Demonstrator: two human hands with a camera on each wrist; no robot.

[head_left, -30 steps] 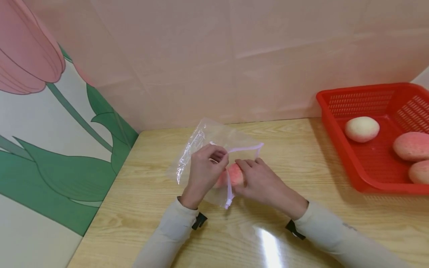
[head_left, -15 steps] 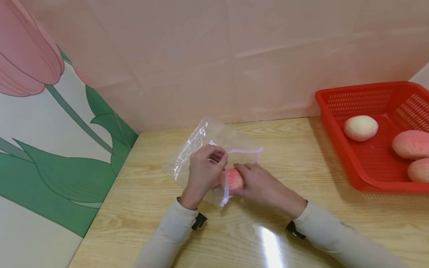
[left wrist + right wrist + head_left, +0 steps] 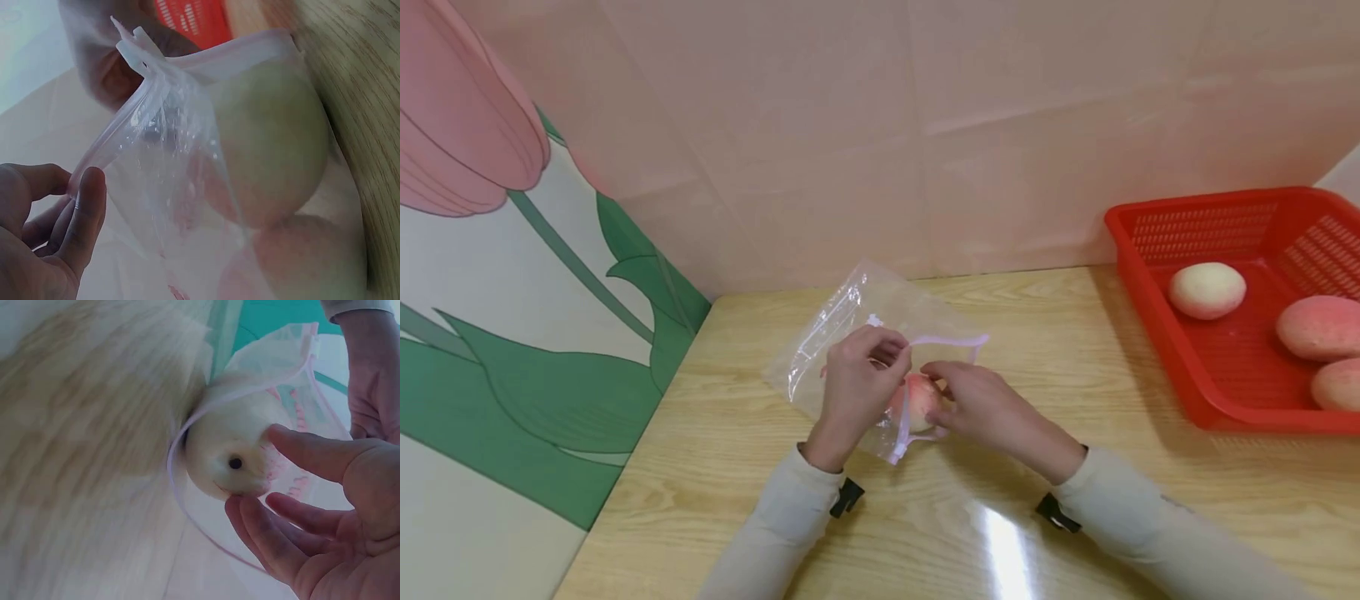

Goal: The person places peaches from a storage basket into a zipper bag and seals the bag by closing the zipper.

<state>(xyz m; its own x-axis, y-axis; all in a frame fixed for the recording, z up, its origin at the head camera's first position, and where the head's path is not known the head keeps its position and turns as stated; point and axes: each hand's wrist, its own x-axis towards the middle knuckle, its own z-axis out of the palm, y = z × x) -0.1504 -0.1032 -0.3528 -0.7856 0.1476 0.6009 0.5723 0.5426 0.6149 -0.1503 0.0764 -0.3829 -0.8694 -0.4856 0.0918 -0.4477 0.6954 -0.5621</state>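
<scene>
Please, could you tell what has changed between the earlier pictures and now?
The peach at the mouth of the bag has moved slightly left, farther inside, and turned to show more pale skin. The right hand has loosened its close hold; whether it has let go fully cannot be told. The bag's lower corner shifted left. The left hand still pinches the bag's edge; the red basket stayed.

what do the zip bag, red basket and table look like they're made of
Zip bag: thin, glossy clear plastic, judging by its sharp highlights and see-through walls.
Red basket: probably smooth moulded plastic, given the regular rows of slots.
Table: wood or wood-look laminate; grain shows, and a bright reflection suggests a sealed finish.
</scene>
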